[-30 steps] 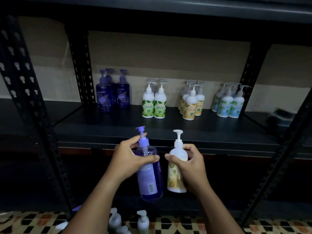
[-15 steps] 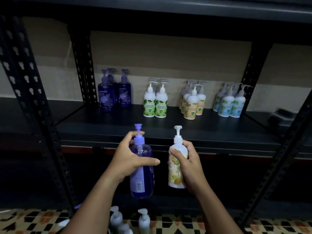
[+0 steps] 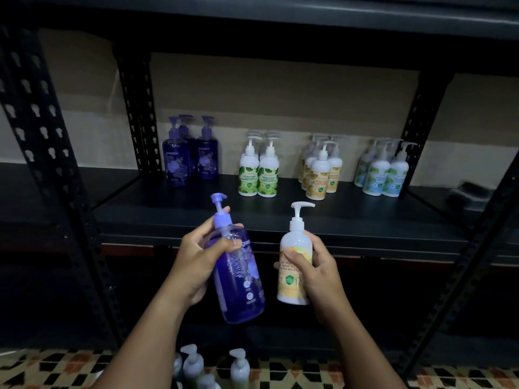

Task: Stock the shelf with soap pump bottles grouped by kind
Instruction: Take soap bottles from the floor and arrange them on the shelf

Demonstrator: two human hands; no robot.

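Single head-worn view, looking forward and slightly down at the black metal shelving unit [image 3: 280,217] from close in front, its middle board centred.

We face a dark metal shelf [image 3: 196,209] carrying four clusters of pump bottles along its back: purple bottles [image 3: 191,158] at left, then green-labelled bottles [image 3: 258,172], yellow-labelled bottles [image 3: 320,172] and blue-labelled bottles [image 3: 382,172] at right. Below, several pale pump bottles [image 3: 193,363] appear to stand on the patterned tiled floor [image 3: 56,369].
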